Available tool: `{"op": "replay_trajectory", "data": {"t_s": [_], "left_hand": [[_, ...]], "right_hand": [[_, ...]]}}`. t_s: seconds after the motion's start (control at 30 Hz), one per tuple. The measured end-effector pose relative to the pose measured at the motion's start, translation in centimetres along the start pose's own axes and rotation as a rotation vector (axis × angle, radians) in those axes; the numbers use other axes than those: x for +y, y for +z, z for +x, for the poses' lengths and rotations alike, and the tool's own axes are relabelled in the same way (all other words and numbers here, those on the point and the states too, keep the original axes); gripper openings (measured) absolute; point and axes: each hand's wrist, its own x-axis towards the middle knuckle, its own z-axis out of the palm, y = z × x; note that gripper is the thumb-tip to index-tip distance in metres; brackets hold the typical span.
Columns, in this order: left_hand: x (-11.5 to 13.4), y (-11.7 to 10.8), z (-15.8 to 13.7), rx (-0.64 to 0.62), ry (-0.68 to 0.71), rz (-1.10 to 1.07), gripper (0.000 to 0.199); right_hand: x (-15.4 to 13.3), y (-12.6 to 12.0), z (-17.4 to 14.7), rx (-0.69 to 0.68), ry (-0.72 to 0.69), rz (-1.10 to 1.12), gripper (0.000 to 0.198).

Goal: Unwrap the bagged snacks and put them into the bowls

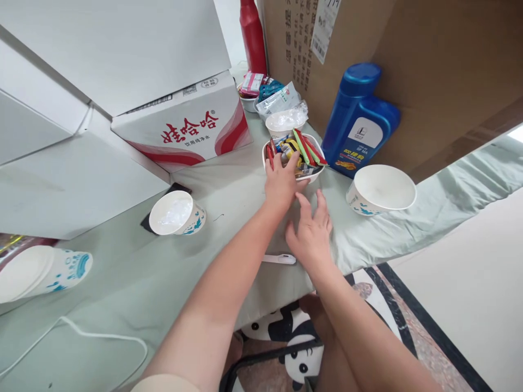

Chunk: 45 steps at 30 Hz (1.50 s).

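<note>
My left hand (281,182) reaches to the near side of a white bowl (265,159) filled with small colourful wrapped packets (302,148). Its fingers are apart, and the fingertips rest over the rim and the packets. Whether they press on any one packet, I cannot tell. Closer to me, my right hand (312,231) is open above the cloth, fingers spread and slightly curled, holding nothing. A white plastic-looking stick (281,259) lies on the cloth between my forearms, partly hidden by the left one.
Behind the bowl stand a paper cup (281,124) with clear plastic and more packets (280,98). At right are a blue bottle (355,130) and a paper bowl (379,190). Leftward are a paper cup (175,213), stacked cups (49,272), a white cable (102,336) and a white-red carton (192,130).
</note>
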Motion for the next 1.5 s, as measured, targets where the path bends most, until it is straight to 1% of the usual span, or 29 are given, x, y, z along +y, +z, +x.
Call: {"op": "replay_trajectory", "data": {"t_s": [0.13,0.27,0.47,0.63,0.7,0.77,0.8,0.87,0.93,1.0,1.03,1.07,1.1,1.13,1.2,1.23,1.27,1.3,1.33,1.37,1.4,1.43,1.47,1.5], "left_hand": [[0.7,-0.8,2.0,-0.057,-0.074,0.084,0.082],[0.9,-1.1,3.7,-0.065,-0.112,0.136,0.081],[1.0,-0.3,6.4,-0.025,-0.124,0.133,0.080],[0.6,0.6,8.3,0.002,-0.146,0.082,0.081],[0.5,0.8,8.4,0.024,-0.123,0.047,0.087],[0.4,0.6,8.1,0.073,-0.056,0.014,0.091],[0.3,0.2,7.6,0.112,-0.014,-0.007,0.090],[0.2,-0.9,6.2,0.204,0.071,-0.075,0.079],[-0.2,-2.6,3.8,0.284,0.133,-0.188,0.060],[-1.1,-4.9,0.5,0.303,0.147,-0.328,0.036],[-1.8,-6.2,-1.4,0.285,0.109,-0.391,0.024],[-2.7,-7.6,-3.4,0.275,0.055,-0.433,0.021],[-3.6,-9.1,-5.5,0.303,0.005,-0.448,0.023],[-4.8,-10.5,-7.6,0.374,-0.029,-0.433,0.024],[-7.3,-13.2,-11.2,0.607,-0.082,-0.321,0.027],[-8.7,-14.4,-12.7,0.704,-0.118,-0.226,0.025],[-10.2,-15.3,-14.0,0.754,-0.183,-0.125,0.018],[-11.7,-16.0,-14.9,0.741,-0.273,-0.042,0.016],[-13.1,-16.4,-15.7,0.694,-0.378,0.003,0.024],[-14.4,-16.5,-16.2,0.564,-0.464,-0.005,0.040],[-15.5,-16.4,-16.5,0.480,-0.489,-0.031,0.048],[-16.4,-16.1,-16.6,0.417,-0.501,-0.052,0.050],[-17.0,-15.7,-16.6,0.313,-0.477,-0.084,0.050],[-17.3,-15.1,-16.5,0.247,-0.433,-0.112,0.048]], "right_hand": [[-0.9,0.1,-0.4,-0.032,-0.012,0.001,0.060],[-1.6,0.0,-0.7,-0.070,-0.025,-0.001,0.059],[-1.5,0.2,-0.8,-0.078,-0.034,0.024,0.057],[-1.2,0.2,-0.6,-0.091,-0.036,0.048,0.057],[-1.4,0.2,-0.5,-0.085,-0.038,0.056,0.056],[-1.7,0.3,-0.5,-0.065,-0.049,0.072,0.055],[-1.9,0.3,-0.5,-0.052,-0.057,0.085,0.055],[-2.3,0.4,-0.5,-0.031,-0.081,0.125,0.055],[-2.9,0.5,-0.6,-0.016,-0.103,0.173,0.055],[-3.7,0.7,-0.9,-0.017,-0.123,0.217,0.053],[-4.2,0.9,-1.1,-0.024,-0.134,0.237,0.053],[-4.8,1.1,-1.4,-0.035,-0.146,0.255,0.052],[-5.4,1.4,-1.8,-0.051,-0.162,0.275,0.051],[-6.0,1.7,-2.3,-0.070,-0.181,0.295,0.051],[-7.3,2.5,-3.3,-0.113,-0.221,0.329,0.050],[-7.9,2.9,-3.8,-0.134,-0.242,0.343,0.050],[-8.5,3.4,-4.3,-0.155,-0.261,0.355,0.050],[-9.0,3.9,-4.8,-0.172,-0.278,0.365,0.050],[-9.5,4.4,-5.1,-0.185,-0.290,0.374,0.049],[-9.8,4.8,-5.3,-0.194,-0.297,0.385,0.049],[-10.1,5.2,-5.5,-0.201,-0.297,0.396,0.049],[-10.4,5.6,-5.5,-0.207,-0.289,0.406,0.049],[-10.6,5.9,-5.4,-0.214,-0.276,0.415,0.049],[-10.6,6.2,-5.3,-0.222,-0.259,0.422,0.050]]}}
